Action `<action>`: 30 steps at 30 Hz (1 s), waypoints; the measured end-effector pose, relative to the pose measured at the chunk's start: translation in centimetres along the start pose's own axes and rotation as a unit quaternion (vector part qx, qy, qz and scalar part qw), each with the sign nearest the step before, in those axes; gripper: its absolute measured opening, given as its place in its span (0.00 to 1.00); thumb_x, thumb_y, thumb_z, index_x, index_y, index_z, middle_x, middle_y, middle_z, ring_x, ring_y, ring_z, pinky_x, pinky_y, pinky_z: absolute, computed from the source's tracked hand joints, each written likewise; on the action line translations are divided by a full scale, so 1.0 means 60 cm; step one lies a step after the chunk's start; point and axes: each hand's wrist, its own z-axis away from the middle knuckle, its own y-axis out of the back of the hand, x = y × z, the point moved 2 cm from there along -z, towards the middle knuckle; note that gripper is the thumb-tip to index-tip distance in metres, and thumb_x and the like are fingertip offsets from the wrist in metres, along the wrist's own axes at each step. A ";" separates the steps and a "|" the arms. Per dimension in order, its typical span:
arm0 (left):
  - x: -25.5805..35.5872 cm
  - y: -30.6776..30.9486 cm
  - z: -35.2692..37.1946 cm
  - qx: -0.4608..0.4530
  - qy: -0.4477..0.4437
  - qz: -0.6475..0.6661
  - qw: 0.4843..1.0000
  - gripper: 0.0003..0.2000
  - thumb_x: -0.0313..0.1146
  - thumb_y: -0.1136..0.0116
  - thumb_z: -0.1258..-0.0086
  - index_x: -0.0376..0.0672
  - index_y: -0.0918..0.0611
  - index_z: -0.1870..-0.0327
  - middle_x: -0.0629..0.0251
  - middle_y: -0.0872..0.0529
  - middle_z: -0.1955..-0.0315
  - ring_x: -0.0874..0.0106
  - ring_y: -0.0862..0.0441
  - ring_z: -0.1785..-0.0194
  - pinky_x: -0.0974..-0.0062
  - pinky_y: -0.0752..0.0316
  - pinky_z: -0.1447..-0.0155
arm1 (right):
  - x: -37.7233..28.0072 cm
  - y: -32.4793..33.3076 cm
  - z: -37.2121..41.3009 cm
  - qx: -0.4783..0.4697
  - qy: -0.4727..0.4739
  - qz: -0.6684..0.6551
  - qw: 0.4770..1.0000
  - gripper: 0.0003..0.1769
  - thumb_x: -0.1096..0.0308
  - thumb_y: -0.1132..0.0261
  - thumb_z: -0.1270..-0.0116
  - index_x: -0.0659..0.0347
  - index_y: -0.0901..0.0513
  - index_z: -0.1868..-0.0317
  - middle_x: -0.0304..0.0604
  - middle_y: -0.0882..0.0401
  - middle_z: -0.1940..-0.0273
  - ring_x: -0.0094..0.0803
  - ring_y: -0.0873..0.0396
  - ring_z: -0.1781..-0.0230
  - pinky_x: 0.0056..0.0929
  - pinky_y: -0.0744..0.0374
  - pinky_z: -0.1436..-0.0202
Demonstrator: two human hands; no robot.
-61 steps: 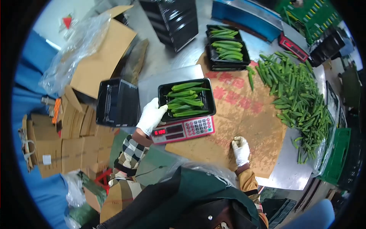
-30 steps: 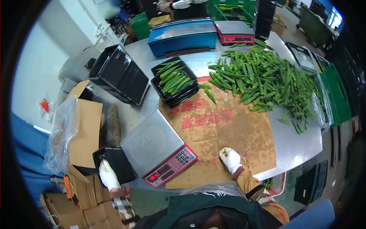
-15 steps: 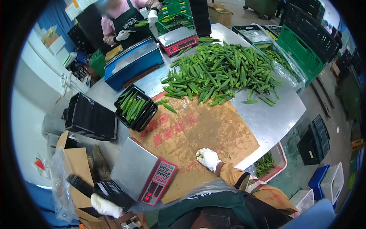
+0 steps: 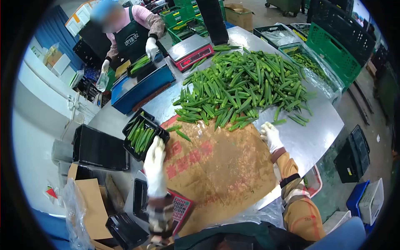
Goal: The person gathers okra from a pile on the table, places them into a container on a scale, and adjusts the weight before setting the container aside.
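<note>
My left hand (image 4: 155,164), in a white glove, grips the right rim of a black plastic tray (image 4: 128,146) with its fingertips. Several green okra pods (image 4: 141,137) lie side by side in this tray, and other black trays (image 4: 146,115) show behind it. My right hand (image 4: 271,136), also gloved, is at the right edge of the cardboard sheet (image 4: 225,166), fingers loosely bent and apart, holding nothing. Just beyond it spreads a large okra pile (image 4: 246,85). Under my left forearm, a black tray (image 4: 140,200) sits on the scale with the red keypad (image 4: 181,208), partly hidden.
Across the metal table (image 4: 310,131), a co-worker (image 4: 133,33) handles a tray of okra near a blue machine (image 4: 141,93) and a second scale (image 4: 191,52). Black crates (image 4: 100,148) and an open carton (image 4: 89,204) stand left. Green crates (image 4: 333,54) stand right.
My left hand has moved from the lower left to the okra tray, which has shifted on its stack. A black tray now sits on the scale. My right hand has moved forward and right.
</note>
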 end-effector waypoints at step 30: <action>-0.249 -0.287 -0.228 -0.277 -0.108 -0.450 0.842 0.39 0.61 0.39 0.33 0.56 0.31 0.22 0.48 0.23 0.32 0.49 0.29 0.27 0.35 0.55 0.21 | 0.008 -0.206 0.004 -0.282 0.344 0.544 0.712 0.45 0.47 0.20 0.51 0.50 0.23 0.31 0.44 0.29 0.27 0.50 0.35 0.25 0.48 0.37 0.22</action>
